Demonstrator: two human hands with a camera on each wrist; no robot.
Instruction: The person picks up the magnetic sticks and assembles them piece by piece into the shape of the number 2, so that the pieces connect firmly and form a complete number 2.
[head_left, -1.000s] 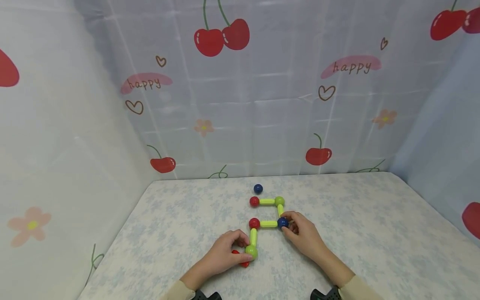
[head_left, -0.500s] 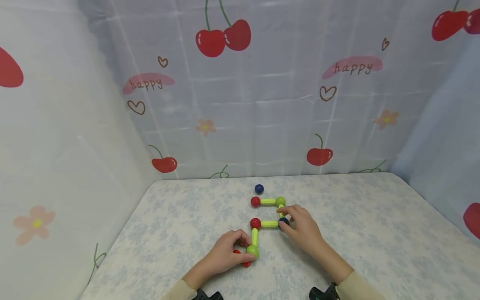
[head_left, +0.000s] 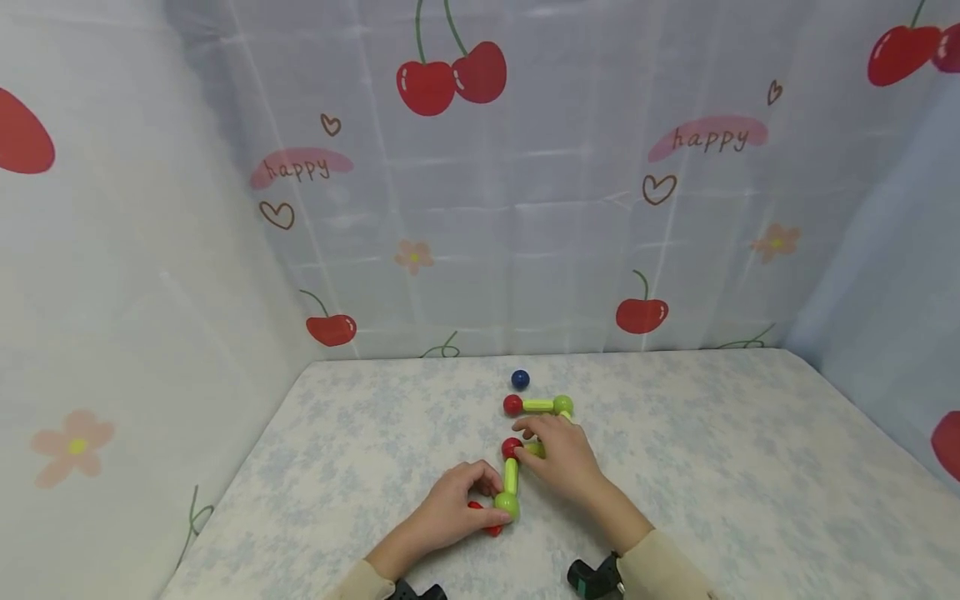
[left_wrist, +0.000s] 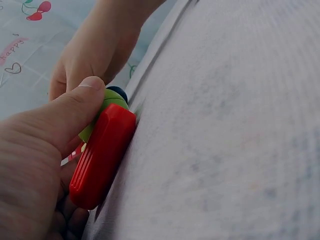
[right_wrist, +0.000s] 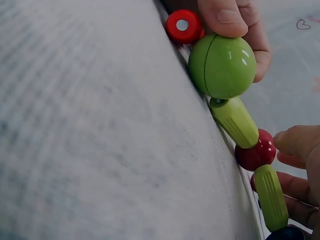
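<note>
My left hand (head_left: 456, 504) pinches a green ball (head_left: 507, 506), thumb in front and fingers behind. A red magnetic rod (left_wrist: 104, 157) lies by that ball under the hand. From the green ball a yellow-green rod (right_wrist: 235, 122) leads to a red ball (right_wrist: 256, 150). Another yellow-green rod (right_wrist: 270, 197) continues to a dark blue ball (right_wrist: 287, 233), which my right hand hides in the head view. My right hand (head_left: 562, 458) is over this part of the chain, its thumb tip right at the red ball and its fingers relaxed beyond it.
Farther back, a green ball (head_left: 562, 405) joins a yellow-green rod (head_left: 537, 406) ending in a red ball (head_left: 513, 405). A loose blue ball (head_left: 521, 380) sits behind them on the patterned tabletop (head_left: 375, 433). A printed curtain (head_left: 510, 208) closes off the back.
My right hand has let go of the blue ball at the chain's corner and moved left to the middle red ball. The left hand stays on the near green ball.
</note>
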